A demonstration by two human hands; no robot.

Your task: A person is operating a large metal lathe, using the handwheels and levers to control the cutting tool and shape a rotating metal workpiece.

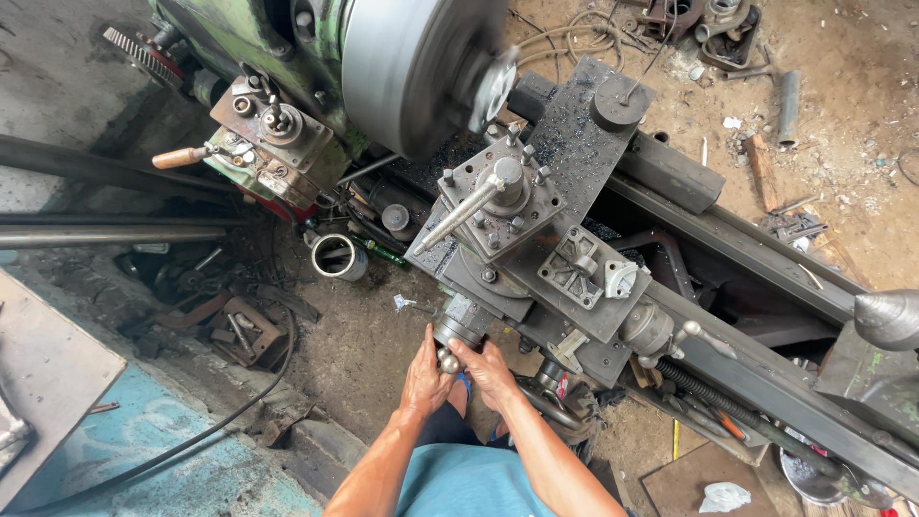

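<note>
Here, nearest of all, the person's forearms are rising from the bottom edge above a blue shirt. The left hand (pixel 425 378) and the right hand (pixel 489 371) are meeting on the cross-slide handwheel (pixel 459 327), a round grey metal wheel sticking out from the near side of the lathe carriage. The left hand's fingers are curling up around the wheel's left edge, grasping it; the right hand is closing on the small knob (pixel 447 362) just under the wheel, thumb lying across the top.

Just beyond, the carriage (pixel 565 287) is sitting across the lathe bed (pixel 766 258), which is running off to the right. On top of it the square tool post (pixel 503 191) is standing with its long clamping lever (pixel 455 218) pointing left and near.

Farther still, the large chuck (pixel 407 67) is blurring, apparently turning, right against the green headstock (pixel 239 38). To the left of it a wooden-handled lever (pixel 180 157) is jutting out from the gearbox.

On the dirt floor left of the hands, a metal ring (pixel 335 257) is lying among scrap pieces, and a black cable (pixel 191 436) is curving across the blue-painted slab.
</note>
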